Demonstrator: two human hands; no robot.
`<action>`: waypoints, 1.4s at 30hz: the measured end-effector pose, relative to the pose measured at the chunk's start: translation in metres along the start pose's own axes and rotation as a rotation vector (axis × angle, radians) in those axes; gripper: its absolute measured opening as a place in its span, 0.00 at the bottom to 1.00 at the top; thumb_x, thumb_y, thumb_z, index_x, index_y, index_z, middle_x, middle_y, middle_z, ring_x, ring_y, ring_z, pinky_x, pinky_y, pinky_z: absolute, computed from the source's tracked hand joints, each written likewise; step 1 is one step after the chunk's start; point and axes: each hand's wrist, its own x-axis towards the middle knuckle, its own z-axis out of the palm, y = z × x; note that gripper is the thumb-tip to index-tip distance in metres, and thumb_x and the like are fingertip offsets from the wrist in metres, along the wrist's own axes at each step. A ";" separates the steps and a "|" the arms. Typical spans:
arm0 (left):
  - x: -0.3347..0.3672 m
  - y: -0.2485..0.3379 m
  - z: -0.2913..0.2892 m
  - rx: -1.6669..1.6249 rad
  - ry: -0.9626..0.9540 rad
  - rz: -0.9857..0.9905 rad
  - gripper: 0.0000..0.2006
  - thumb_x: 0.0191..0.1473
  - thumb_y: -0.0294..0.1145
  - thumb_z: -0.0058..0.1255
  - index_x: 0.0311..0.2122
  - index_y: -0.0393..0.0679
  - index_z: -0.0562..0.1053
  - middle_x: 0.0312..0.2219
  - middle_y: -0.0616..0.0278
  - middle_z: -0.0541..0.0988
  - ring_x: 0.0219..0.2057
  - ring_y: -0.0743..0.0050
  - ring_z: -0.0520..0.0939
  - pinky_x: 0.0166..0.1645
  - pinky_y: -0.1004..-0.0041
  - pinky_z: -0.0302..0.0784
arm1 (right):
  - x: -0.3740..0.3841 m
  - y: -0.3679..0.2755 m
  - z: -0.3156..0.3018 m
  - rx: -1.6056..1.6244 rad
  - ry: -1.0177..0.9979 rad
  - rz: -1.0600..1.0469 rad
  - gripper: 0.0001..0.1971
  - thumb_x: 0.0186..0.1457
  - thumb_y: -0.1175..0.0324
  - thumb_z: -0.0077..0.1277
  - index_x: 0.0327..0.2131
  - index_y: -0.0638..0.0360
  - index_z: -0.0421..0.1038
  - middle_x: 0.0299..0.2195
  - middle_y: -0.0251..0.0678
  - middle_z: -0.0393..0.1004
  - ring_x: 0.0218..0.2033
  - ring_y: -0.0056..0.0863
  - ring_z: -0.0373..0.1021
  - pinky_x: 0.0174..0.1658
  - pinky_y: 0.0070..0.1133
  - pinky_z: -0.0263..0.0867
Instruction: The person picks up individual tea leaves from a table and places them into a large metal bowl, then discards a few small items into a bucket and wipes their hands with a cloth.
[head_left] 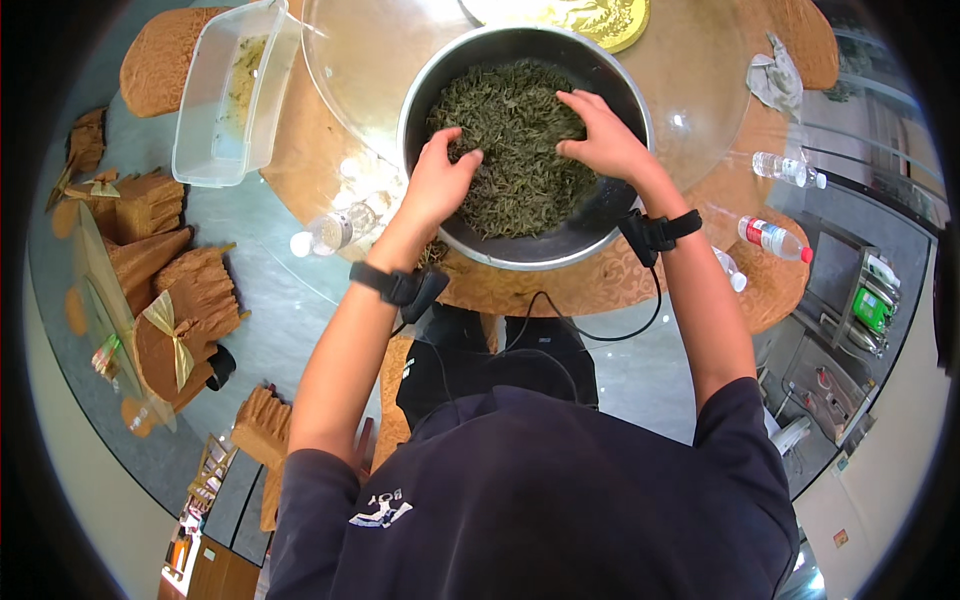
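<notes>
Table supports the bowl; my left hand and right hand occupy opposite sides of the leaves, thumb and fingers parted on each.

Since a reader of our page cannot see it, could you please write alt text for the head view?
A person's left hand and right hand reach into a wide metal bowl of dark green leaves on a table. To the left are a translucent plastic tub and a clear bottle.
</notes>
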 end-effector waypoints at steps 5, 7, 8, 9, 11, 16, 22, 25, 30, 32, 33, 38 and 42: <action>0.018 0.039 0.005 -0.349 -0.063 -0.456 0.45 0.63 0.51 0.55 0.77 0.50 0.46 0.72 0.47 0.59 0.70 0.42 0.63 0.66 0.30 0.59 | -0.013 0.007 0.026 0.006 0.069 0.157 0.49 0.52 0.57 0.69 0.72 0.62 0.54 0.68 0.59 0.60 0.69 0.50 0.60 0.71 0.35 0.58; 0.025 0.037 0.014 -0.325 -0.064 -0.471 0.45 0.63 0.51 0.55 0.77 0.50 0.46 0.73 0.47 0.59 0.70 0.42 0.63 0.67 0.31 0.59 | -0.011 -0.005 0.038 0.163 -0.011 0.363 0.56 0.50 0.55 0.71 0.75 0.60 0.46 0.65 0.58 0.64 0.68 0.51 0.62 0.70 0.40 0.59; 0.026 0.034 0.017 -0.303 -0.060 -0.484 0.45 0.63 0.50 0.55 0.77 0.51 0.46 0.73 0.48 0.58 0.70 0.41 0.63 0.67 0.31 0.59 | -0.009 -0.016 0.043 0.320 -0.007 0.463 0.55 0.51 0.56 0.70 0.75 0.58 0.45 0.64 0.55 0.65 0.66 0.50 0.63 0.68 0.44 0.60; 0.028 0.034 0.021 -0.301 -0.063 -0.481 0.45 0.63 0.50 0.55 0.77 0.51 0.46 0.73 0.48 0.58 0.70 0.41 0.63 0.67 0.31 0.59 | -0.009 -0.024 0.042 0.477 0.004 0.562 0.54 0.51 0.56 0.70 0.75 0.55 0.45 0.63 0.51 0.67 0.64 0.49 0.65 0.66 0.48 0.61; 0.032 0.032 0.027 -0.306 -0.036 -0.502 0.42 0.63 0.48 0.56 0.76 0.51 0.49 0.70 0.50 0.62 0.67 0.44 0.66 0.65 0.34 0.63 | -0.006 -0.015 0.044 0.598 0.002 0.575 0.52 0.52 0.58 0.68 0.74 0.52 0.46 0.62 0.47 0.67 0.64 0.47 0.64 0.64 0.52 0.60; 0.037 0.018 0.020 -0.392 -0.087 -0.525 0.29 0.65 0.44 0.56 0.67 0.52 0.60 0.60 0.59 0.68 0.58 0.55 0.70 0.61 0.39 0.66 | -0.013 -0.024 0.033 0.979 0.067 0.674 0.34 0.55 0.70 0.58 0.66 0.52 0.59 0.60 0.37 0.69 0.60 0.39 0.65 0.60 0.58 0.60; 0.024 0.008 -0.002 -0.651 -0.228 -0.470 0.07 0.67 0.37 0.47 0.48 0.56 0.73 0.46 0.69 0.75 0.50 0.73 0.71 0.57 0.49 0.69 | -0.041 -0.021 0.006 1.154 -0.020 0.629 0.31 0.58 0.71 0.56 0.65 0.50 0.61 0.59 0.34 0.68 0.63 0.35 0.61 0.62 0.59 0.58; 0.007 0.004 -0.018 -0.574 -0.297 -0.424 0.07 0.67 0.37 0.46 0.46 0.53 0.74 0.43 0.71 0.78 0.49 0.77 0.73 0.56 0.55 0.69 | -0.058 -0.023 -0.008 1.164 -0.035 0.577 0.30 0.60 0.65 0.59 0.65 0.51 0.63 0.57 0.34 0.69 0.63 0.36 0.62 0.62 0.58 0.60; -0.008 0.031 0.001 -0.279 -0.170 -0.317 0.24 0.67 0.49 0.50 0.63 0.51 0.71 0.66 0.61 0.70 0.68 0.59 0.64 0.69 0.41 0.54 | -0.056 -0.007 -0.014 0.257 0.054 0.337 0.26 0.64 0.53 0.57 0.56 0.65 0.76 0.66 0.53 0.66 0.66 0.48 0.66 0.64 0.44 0.65; -0.002 0.029 0.006 -0.302 -0.078 -0.312 0.26 0.66 0.50 0.50 0.65 0.51 0.69 0.66 0.59 0.70 0.70 0.57 0.62 0.70 0.40 0.51 | -0.049 -0.013 -0.010 -0.071 0.101 0.136 0.29 0.63 0.53 0.57 0.58 0.68 0.73 0.62 0.63 0.69 0.63 0.53 0.68 0.65 0.35 0.65; 0.002 0.032 0.014 -0.325 -0.005 -0.302 0.28 0.66 0.50 0.50 0.67 0.51 0.67 0.67 0.57 0.69 0.71 0.56 0.60 0.71 0.38 0.49 | -0.046 -0.014 -0.006 -0.073 0.103 0.142 0.29 0.63 0.53 0.57 0.58 0.68 0.73 0.62 0.63 0.69 0.63 0.53 0.68 0.65 0.35 0.65; 0.027 0.042 0.027 -0.623 -0.193 -0.583 0.28 0.73 0.50 0.36 0.65 0.37 0.68 0.58 0.45 0.77 0.57 0.49 0.79 0.65 0.52 0.72 | -0.014 0.000 0.024 0.332 0.087 0.469 0.37 0.63 0.52 0.56 0.66 0.69 0.62 0.63 0.57 0.69 0.63 0.47 0.69 0.65 0.36 0.65; 0.044 0.025 0.033 -0.745 -0.224 -0.683 0.28 0.73 0.51 0.34 0.64 0.41 0.71 0.60 0.49 0.77 0.59 0.51 0.77 0.69 0.50 0.67 | -0.004 -0.039 0.025 0.667 -0.032 0.669 0.40 0.63 0.48 0.55 0.68 0.67 0.59 0.66 0.51 0.67 0.66 0.43 0.65 0.66 0.38 0.62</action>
